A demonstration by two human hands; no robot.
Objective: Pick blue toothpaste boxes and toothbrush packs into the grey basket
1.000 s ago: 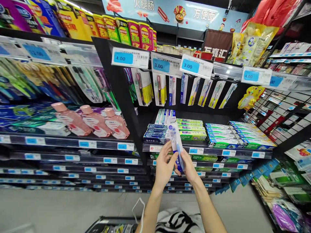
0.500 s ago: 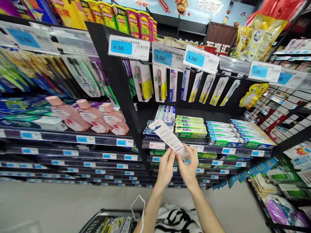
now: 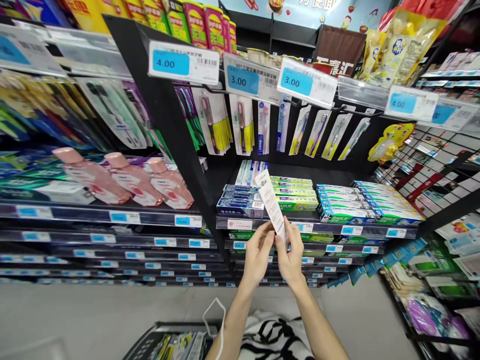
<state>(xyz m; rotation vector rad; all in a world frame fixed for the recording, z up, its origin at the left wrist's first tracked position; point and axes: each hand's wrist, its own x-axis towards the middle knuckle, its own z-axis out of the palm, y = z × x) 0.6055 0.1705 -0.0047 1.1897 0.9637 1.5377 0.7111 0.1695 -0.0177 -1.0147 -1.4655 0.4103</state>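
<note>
Nearest, at bottom: dark basket (image 3: 141,343) left of the person, packaged items (image 3: 182,346) inside. White cord (image 3: 224,327) loops by the left forearm. Black-and-white fabric (image 3: 273,340) between the forearms.

Both hands are raised mid-scene. Right hand (image 3: 291,254) pinches the lower end of a toothbrush package (image 3: 271,202), thumb on the near face. Left hand (image 3: 258,254) is curled at its left edge; can't tell if it's gripping. Package is tilted, top leaning left, printed side facing the person, in front of the shelf.

Beyond: dark blue boxes (image 3: 236,206) at left, yellow-green DARLIE boxes (image 3: 298,204) just right, blue-white DARLIE boxes (image 3: 343,210) farther right. Pink bottles (image 3: 129,182) on the left bay. Carded toothbrushes (image 3: 264,130) hang above the boxes, price labels (image 3: 243,81) over them. Far: pink canisters (image 3: 214,30) up top.
</note>
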